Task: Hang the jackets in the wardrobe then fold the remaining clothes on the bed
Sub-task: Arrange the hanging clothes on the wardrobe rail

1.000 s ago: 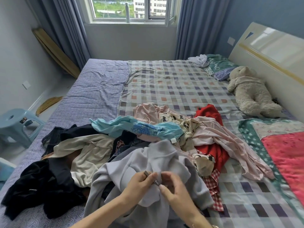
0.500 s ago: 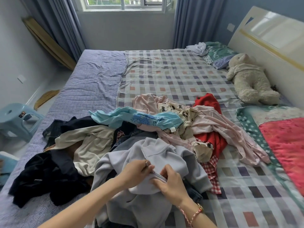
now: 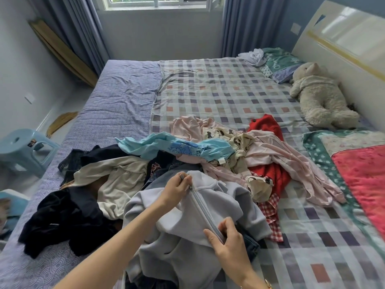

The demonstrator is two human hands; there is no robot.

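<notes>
Zipper (image 3: 203, 207) pinched by left hand (image 3: 175, 189), jacket (image 3: 187, 257) gripped by right hand (image 3: 229, 245)

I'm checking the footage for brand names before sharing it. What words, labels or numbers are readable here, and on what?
Nothing reads clearly.
Blue stool, sticker on its side: too small to read.
Light blue shirt, blue print: a drawing, any words blurred.
Dark garment, reddish print: blurred.
Green pillow, white marks: blurred.
Grey zip jacket: no label showing.
</notes>
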